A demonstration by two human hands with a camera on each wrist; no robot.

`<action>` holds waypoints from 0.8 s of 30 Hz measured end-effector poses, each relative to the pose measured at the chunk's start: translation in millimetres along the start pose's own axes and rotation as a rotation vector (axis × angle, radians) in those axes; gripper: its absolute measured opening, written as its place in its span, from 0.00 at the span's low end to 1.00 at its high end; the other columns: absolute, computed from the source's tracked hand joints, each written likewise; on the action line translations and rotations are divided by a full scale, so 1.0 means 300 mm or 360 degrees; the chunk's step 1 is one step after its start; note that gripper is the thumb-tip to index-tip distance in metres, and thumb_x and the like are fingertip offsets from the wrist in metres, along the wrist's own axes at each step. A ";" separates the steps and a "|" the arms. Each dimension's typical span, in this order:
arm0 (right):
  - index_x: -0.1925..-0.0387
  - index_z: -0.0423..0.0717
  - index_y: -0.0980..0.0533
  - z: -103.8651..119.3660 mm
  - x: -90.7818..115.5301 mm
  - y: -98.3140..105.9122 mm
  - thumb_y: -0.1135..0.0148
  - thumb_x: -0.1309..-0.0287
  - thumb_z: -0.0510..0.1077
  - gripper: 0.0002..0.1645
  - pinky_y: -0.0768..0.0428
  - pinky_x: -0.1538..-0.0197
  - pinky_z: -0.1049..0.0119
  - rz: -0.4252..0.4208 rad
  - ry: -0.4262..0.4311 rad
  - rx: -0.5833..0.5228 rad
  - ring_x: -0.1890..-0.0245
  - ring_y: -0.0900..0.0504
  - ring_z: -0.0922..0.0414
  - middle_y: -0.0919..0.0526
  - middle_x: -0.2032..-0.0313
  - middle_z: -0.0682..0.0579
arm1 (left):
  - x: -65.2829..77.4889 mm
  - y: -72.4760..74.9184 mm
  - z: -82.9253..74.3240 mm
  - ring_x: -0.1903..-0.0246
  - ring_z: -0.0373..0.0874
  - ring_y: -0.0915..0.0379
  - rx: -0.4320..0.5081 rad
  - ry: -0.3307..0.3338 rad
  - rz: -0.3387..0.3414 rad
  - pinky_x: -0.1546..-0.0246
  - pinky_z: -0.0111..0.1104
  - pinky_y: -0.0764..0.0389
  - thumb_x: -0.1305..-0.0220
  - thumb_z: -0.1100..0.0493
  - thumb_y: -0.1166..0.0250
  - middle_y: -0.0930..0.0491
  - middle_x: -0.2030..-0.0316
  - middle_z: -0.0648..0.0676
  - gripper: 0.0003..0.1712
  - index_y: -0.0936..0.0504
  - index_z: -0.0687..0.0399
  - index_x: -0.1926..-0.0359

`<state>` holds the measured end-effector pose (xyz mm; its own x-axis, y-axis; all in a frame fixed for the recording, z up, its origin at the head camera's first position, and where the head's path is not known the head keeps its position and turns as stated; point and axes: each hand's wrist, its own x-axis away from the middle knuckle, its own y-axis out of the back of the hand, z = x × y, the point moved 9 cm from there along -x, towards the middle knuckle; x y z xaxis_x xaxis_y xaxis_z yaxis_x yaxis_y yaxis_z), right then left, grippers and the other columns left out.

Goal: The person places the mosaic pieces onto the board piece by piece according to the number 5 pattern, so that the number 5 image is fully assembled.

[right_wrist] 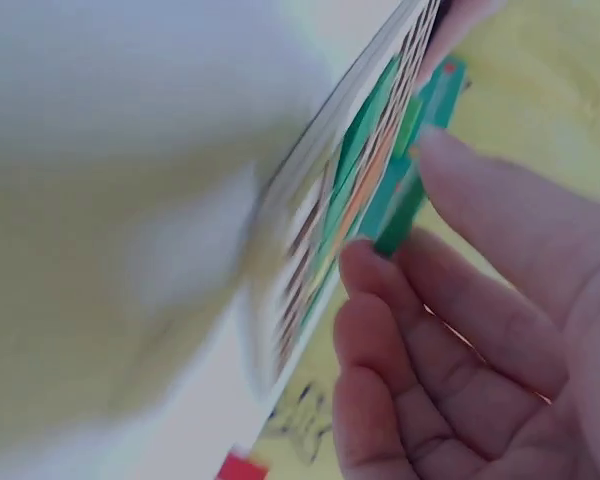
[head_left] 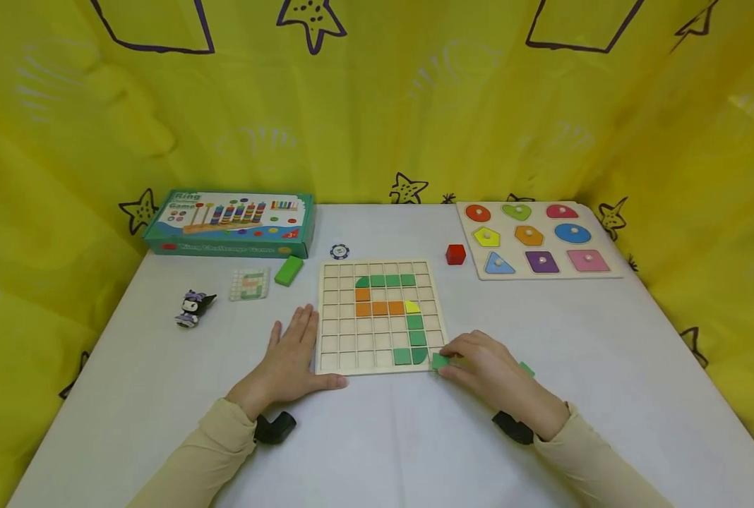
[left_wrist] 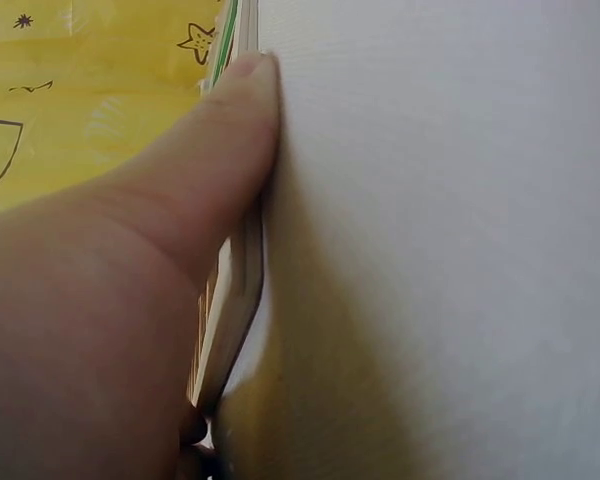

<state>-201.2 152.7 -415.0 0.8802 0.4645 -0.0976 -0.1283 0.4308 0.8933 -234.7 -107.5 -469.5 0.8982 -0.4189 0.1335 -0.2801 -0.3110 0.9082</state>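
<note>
A square wooden grid board (head_left: 345,346) lies on the white table, with green, orange and yellow tiles set in some of its cells. My left hand (head_left: 291,363) rests flat at the board's left side, fingers along the left edge and thumb at the near left corner. Between thumb and fingers, my right hand (head_left: 481,363) pinches a green square tile (head_left: 440,361) by the board's near right corner. The right wrist view shows this same green tile (right_wrist: 402,212) held on edge. Another green tile (head_left: 527,369) lies partly hidden behind the right hand.
Back left are a ring game box (head_left: 231,222), a green block (head_left: 289,270), a poker chip (head_left: 339,252), a small pattern card (head_left: 249,283) and a figurine (head_left: 194,308). A red block (head_left: 456,255) and a shape puzzle (head_left: 542,243) stand back right. Yellow curtains (head_left: 377,106) enclose the table.
</note>
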 end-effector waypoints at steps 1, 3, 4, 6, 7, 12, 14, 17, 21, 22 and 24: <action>0.57 0.44 0.17 0.019 -0.020 -0.005 0.27 0.45 0.46 0.15 0.21 0.53 0.58 -0.0003 0.0011 -0.0010 0.57 0.23 0.57 0.17 0.60 0.57 | -0.001 0.001 -0.003 0.27 0.59 0.71 0.0006 -0.0006 -0.0005 0.34 0.60 0.68 0.53 0.22 0.36 0.63 0.25 0.67 0.75 0.58 0.72 0.26; 0.58 0.44 0.17 0.060 -0.061 -0.017 0.27 0.45 0.47 0.15 0.22 0.53 0.59 -0.0001 0.0055 -0.0017 0.57 0.23 0.58 0.17 0.61 0.57 | -0.001 0.003 -0.007 0.27 0.59 0.71 0.0004 -0.0016 -0.0011 0.34 0.61 0.67 0.53 0.22 0.36 0.62 0.25 0.67 0.74 0.57 0.72 0.26; 0.59 0.45 0.17 0.081 -0.082 -0.026 0.27 0.46 0.47 0.14 0.22 0.53 0.61 0.0007 0.0088 -0.0015 0.58 0.24 0.59 0.18 0.62 0.58 | -0.002 0.003 -0.009 0.27 0.59 0.71 0.0006 -0.0017 -0.0014 0.34 0.61 0.67 0.52 0.23 0.35 0.62 0.25 0.67 0.74 0.57 0.73 0.26; 0.64 0.47 0.17 0.121 -0.121 -0.048 0.26 0.47 0.46 0.10 0.23 0.56 0.64 0.0030 0.0171 -0.0014 0.61 0.25 0.60 0.19 0.66 0.60 | -0.002 0.001 -0.007 0.27 0.60 0.71 -0.0006 -0.0011 -0.0013 0.34 0.61 0.67 0.52 0.22 0.36 0.62 0.26 0.67 0.74 0.57 0.73 0.26; 0.66 0.48 0.18 0.141 -0.137 -0.061 0.26 0.47 0.45 0.09 0.23 0.57 0.65 0.0043 0.0227 -0.0012 0.62 0.26 0.60 0.20 0.68 0.61 | -0.002 0.000 -0.006 0.27 0.60 0.71 -0.0009 -0.0008 -0.0010 0.34 0.61 0.67 0.52 0.22 0.36 0.62 0.26 0.67 0.74 0.57 0.73 0.26; 0.71 0.48 0.18 0.199 -0.181 -0.108 0.25 0.49 0.43 0.07 0.25 0.61 0.66 0.0077 0.0407 0.0020 0.67 0.28 0.60 0.21 0.71 0.60 | -0.002 -0.008 -0.007 0.27 0.58 0.72 -0.0001 0.0000 0.0014 0.34 0.60 0.67 0.53 0.21 0.37 0.63 0.25 0.67 0.75 0.58 0.72 0.26; 0.72 0.47 0.18 0.208 -0.188 -0.118 0.24 0.49 0.42 0.07 0.26 0.61 0.66 0.0079 0.0438 0.0048 0.68 0.28 0.59 0.20 0.71 0.59 | -0.001 -0.009 -0.008 0.27 0.58 0.72 0.0001 0.0000 0.0019 0.34 0.60 0.67 0.53 0.21 0.37 0.63 0.25 0.66 0.75 0.58 0.71 0.26; 0.72 0.47 0.17 0.220 -0.192 -0.128 0.24 0.50 0.41 0.07 0.26 0.61 0.66 0.0065 0.0489 0.0103 0.69 0.28 0.59 0.20 0.72 0.59 | 0.001 -0.010 -0.009 0.27 0.58 0.72 -0.0008 0.0003 0.0017 0.34 0.60 0.68 0.53 0.21 0.37 0.63 0.25 0.66 0.75 0.58 0.71 0.26; 0.74 0.48 0.17 0.241 -0.191 -0.130 0.25 0.49 0.40 0.05 0.28 0.61 0.65 0.0002 0.0578 0.0226 0.69 0.28 0.59 0.19 0.72 0.59 | 0.004 -0.004 -0.008 0.27 0.59 0.71 -0.0019 0.0003 0.0000 0.34 0.60 0.67 0.52 0.22 0.36 0.62 0.25 0.67 0.74 0.58 0.72 0.26; 0.74 0.49 0.17 0.245 -0.190 -0.129 0.26 0.49 0.40 0.05 0.28 0.61 0.64 -0.0019 0.0599 0.0268 0.69 0.28 0.58 0.19 0.72 0.59 | 0.004 -0.002 -0.008 0.27 0.59 0.71 -0.0021 0.0003 -0.0004 0.34 0.60 0.67 0.52 0.22 0.36 0.62 0.25 0.67 0.74 0.57 0.72 0.26; 0.74 0.50 0.16 0.251 -0.185 -0.130 0.26 0.48 0.41 0.04 0.29 0.61 0.64 -0.0052 0.0630 0.0329 0.67 0.27 0.57 0.18 0.70 0.58 | 0.005 0.000 -0.004 0.27 0.59 0.71 -0.0026 0.0005 -0.0009 0.34 0.60 0.66 0.52 0.22 0.36 0.62 0.26 0.67 0.74 0.57 0.72 0.26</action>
<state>-210.6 51.8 -411.4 0.6343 0.7309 -0.2517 0.0259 0.3053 0.9519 -232.9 -107.1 -468.8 0.9008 -0.4145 0.1297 -0.2695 -0.2994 0.9153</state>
